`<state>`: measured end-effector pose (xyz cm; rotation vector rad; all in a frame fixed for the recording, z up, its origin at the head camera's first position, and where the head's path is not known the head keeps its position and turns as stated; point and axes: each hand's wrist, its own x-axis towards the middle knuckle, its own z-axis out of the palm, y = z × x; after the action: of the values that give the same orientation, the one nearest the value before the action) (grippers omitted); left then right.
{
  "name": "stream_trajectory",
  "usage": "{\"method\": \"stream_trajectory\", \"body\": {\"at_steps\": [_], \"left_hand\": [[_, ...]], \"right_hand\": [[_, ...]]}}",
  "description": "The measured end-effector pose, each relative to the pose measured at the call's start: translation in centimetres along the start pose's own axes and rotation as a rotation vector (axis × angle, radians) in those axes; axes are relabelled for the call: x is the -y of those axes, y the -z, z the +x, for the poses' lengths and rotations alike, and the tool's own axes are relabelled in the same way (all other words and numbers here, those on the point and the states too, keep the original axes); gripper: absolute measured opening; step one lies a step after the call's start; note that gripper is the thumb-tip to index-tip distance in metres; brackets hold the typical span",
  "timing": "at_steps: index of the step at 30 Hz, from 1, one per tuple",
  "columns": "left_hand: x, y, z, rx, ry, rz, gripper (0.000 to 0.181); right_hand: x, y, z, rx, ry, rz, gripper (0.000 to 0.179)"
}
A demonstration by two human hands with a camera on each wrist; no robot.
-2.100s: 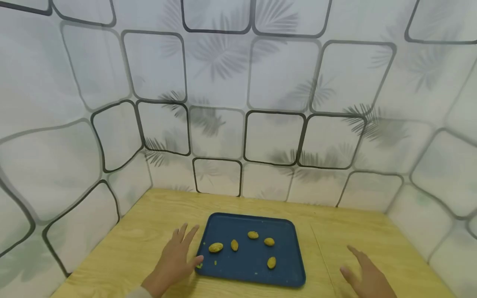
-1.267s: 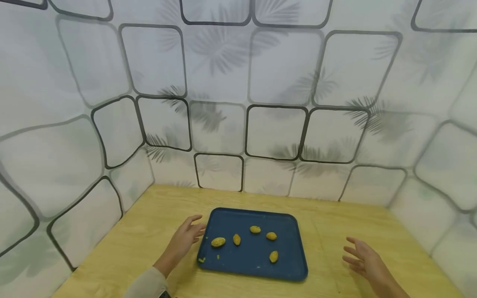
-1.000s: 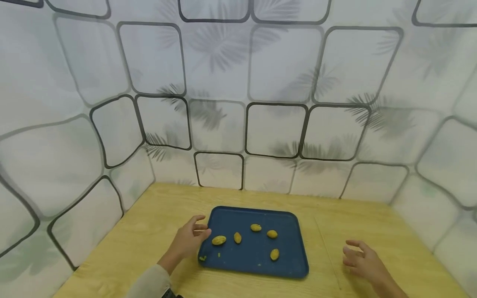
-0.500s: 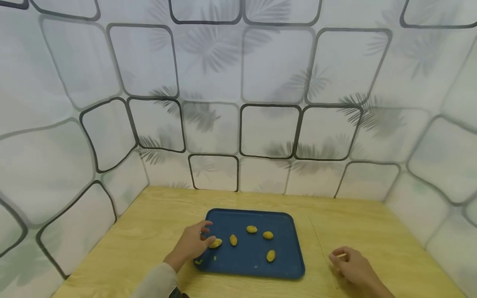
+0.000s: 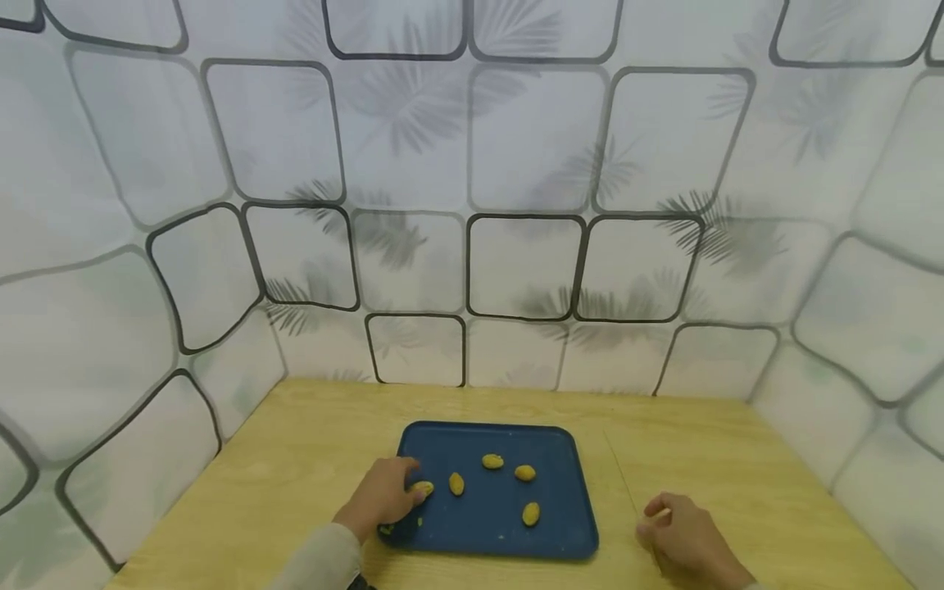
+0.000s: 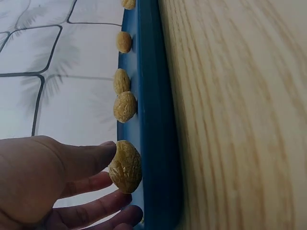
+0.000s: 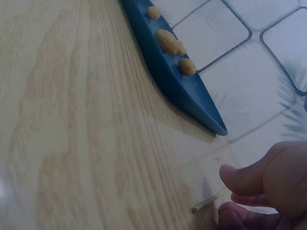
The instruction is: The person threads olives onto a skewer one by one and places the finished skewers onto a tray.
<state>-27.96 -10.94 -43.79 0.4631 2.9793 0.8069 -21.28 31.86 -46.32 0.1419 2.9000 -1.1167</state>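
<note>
Lump [image 6: 125, 168], wrinkled, sits between thumb and fingers of the left grip [image 5: 379, 493]; whether pinched, I cannot tell. Right grip [image 5: 682, 528] hangs loosely curled, blue tray [image 5: 479, 528] to its left.

Head view, lower centre: yellow oval piece [image 5: 425, 487] partly hidden by left hand [image 5: 382, 494]; green scraps [image 5: 387, 530] on blue tray [image 5: 472, 539] too small to identify. Left wrist: topmost piece [image 6: 128, 4] cut by upper edge. Right wrist: right hand [image 7: 283, 179] cut by right edge.
</note>
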Motion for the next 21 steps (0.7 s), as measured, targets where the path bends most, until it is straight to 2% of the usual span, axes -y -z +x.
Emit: {"method": "stream_trajectory", "body": {"at_steps": [6, 16, 21], "left_hand": [[-0.11, 0.00, -0.17, 0.021, 0.020, 0.024, 0.028], [-0.50, 0.19, -0.44, 0.011, -0.046, 0.009, 0.016], [-0.30, -0.15, -0.30, 0.004, -0.061, 0.040, 0.021]], "right_hand": [[0.04, 0.03, -0.05, 0.001, 0.040, -0.041, 0.029], [0.09, -0.50, 0.06, -0.028, 0.035, -0.121, 0.025], [0.24, -0.43, 0.11, -0.011, 0.018, -0.132, 0.022]]}}
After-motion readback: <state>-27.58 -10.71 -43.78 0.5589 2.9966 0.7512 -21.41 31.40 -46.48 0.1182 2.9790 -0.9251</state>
